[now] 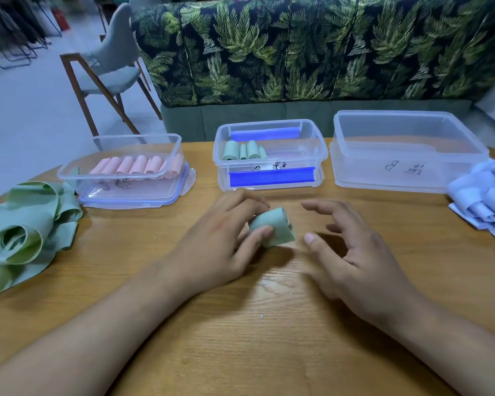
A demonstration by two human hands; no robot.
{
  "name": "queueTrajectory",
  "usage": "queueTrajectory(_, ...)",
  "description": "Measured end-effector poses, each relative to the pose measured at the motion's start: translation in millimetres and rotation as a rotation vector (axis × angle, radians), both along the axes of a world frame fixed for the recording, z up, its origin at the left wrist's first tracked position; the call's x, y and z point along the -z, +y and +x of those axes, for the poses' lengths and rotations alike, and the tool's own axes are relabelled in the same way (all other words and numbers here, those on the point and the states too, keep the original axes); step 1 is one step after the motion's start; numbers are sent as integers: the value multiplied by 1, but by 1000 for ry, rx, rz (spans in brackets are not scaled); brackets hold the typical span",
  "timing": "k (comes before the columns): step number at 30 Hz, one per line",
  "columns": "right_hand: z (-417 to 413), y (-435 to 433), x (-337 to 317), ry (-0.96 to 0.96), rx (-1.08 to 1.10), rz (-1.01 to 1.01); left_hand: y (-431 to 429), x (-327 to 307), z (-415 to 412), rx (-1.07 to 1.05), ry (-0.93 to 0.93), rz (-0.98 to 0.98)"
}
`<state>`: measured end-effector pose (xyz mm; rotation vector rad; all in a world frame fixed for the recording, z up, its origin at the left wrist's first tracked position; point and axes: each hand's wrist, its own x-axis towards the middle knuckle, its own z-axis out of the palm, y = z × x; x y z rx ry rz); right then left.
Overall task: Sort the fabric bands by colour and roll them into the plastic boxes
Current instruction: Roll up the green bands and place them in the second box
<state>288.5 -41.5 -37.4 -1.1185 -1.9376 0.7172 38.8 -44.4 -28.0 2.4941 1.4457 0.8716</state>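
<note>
Green fabric band [272, 227] rolled tight, gripped by left hand [220, 241], right hand [352, 252] loosely spread

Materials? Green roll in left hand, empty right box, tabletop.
Green roll: soft matte fabric, judging by its limp curl; weave not resolvable.
Tabletop: wood-look surface with visible grain, satin sheen; solid wood or laminate, cannot tell.
Right box: clear, slightly glossy plastic; the wood grain shows through its walls.

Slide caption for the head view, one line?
Left hand grips a rolled green band; right hand open beside it; middle box holds green rolls.
</note>
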Motion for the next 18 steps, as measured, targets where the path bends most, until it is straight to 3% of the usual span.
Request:
queueTrajectory(12, -3, -2, 1, -13, -95, 305, -5, -2, 11, 42, -57, 21)
queueTrajectory(18, 0, -5, -4, -98, -24, 493, -12, -5, 19, 57, -246, -191)
